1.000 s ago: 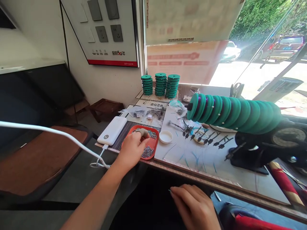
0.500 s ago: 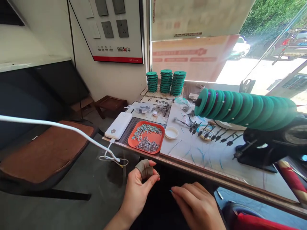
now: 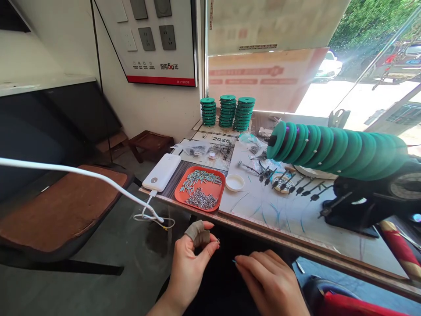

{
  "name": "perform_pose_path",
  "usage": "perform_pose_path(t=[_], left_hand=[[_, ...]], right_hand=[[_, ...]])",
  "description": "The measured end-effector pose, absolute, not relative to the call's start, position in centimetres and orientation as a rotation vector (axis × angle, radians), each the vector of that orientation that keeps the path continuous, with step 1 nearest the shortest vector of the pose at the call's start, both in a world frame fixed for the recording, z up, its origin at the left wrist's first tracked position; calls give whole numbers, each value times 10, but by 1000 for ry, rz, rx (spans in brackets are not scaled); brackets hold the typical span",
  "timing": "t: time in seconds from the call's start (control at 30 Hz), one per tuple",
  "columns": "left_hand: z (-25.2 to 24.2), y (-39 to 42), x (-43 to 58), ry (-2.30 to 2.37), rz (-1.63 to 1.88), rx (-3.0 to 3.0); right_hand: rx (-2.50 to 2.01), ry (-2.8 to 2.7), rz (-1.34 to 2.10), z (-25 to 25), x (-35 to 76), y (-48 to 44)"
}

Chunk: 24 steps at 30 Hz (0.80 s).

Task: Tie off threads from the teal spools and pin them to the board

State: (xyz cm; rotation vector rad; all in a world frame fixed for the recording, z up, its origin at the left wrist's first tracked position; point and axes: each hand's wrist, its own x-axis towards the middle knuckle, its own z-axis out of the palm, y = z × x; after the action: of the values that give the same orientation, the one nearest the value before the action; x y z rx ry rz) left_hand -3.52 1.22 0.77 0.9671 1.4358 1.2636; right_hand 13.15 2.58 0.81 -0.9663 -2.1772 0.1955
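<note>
My left hand [image 3: 190,263] is raised below the table edge, fingers curled in a pinch, two fingertips wrapped in grey tape. A tiny metal piece seems to sit at the fingertip; I cannot name it. My right hand [image 3: 271,283] rests low over my dark lap, fingers bent and together, pointing left toward the left hand; what it holds, if anything, is hidden. On the table above lies an orange tray [image 3: 179,195] with two heaps of small metal parts [image 3: 202,199].
A white power bank [image 3: 162,172] with its cable lies left of the tray, a small white lid [image 3: 235,182] to its right. A long row of green discs [image 3: 335,149] sits on a black machine [image 3: 368,202]. Three green disc stacks [image 3: 227,112] stand at the back. A brown stool [image 3: 59,206] is on the left.
My left hand left the orange tray and came down below the table edge near my right hand, pinching. In the last half second it has barely moved. The right hand stayed put.
</note>
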Motion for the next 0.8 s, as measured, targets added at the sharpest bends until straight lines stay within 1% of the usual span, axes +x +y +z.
perform_pose_path(t=[0.27,0.37,0.47,0.57,0.7,0.8], left_hand=[[7,13,-34,1506,1259,1097],[6,9,-34,1603,1281,1358],[2,5,-32,1594,1402,1742],[-1,1,-29,1572,1510,1939],[-3,1,-24,1572,1524,2005],[-3,4,-23,1612,1496,1888]], right_hand=[[-988,-2158,200,4,132,25],[-1014,-2120,208,4,131,25],[-1025,-2105,208,8,129,26],[-1043,-2085,208,12,127,27],[-1058,-2070,218,13,126,27],[-1039,-2065,239,13,127,27]])
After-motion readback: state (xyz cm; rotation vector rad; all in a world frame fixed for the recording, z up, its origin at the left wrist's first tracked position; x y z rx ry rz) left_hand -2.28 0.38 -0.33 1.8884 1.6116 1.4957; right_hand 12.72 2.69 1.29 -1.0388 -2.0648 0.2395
